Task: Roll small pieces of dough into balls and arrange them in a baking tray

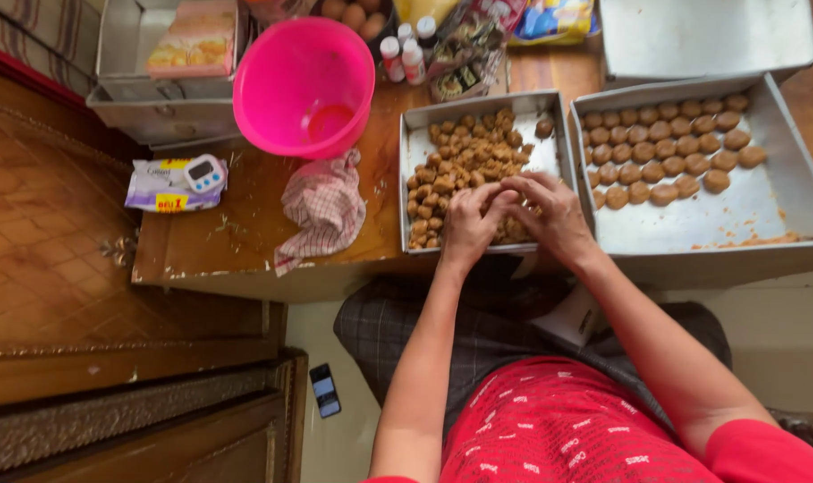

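My left hand (472,224) and my right hand (550,213) are pressed together over the near end of a metal tray (415,134) heaped with several rough brown dough lumps (465,156). The fingers of both hands meet and curl around a small piece of dough, which is mostly hidden between them. To the right, a larger metal tray (737,215) holds rows of round shaped dough balls (666,148) in its far half.
A pink plastic bowl (304,85) stands at the back, a checked cloth (324,206) beside it. A small digital timer (204,173) lies on a packet (160,188) at the left. More metal trays (160,98), bottles and snack packets crowd the back. A phone (324,390) lies on the floor.
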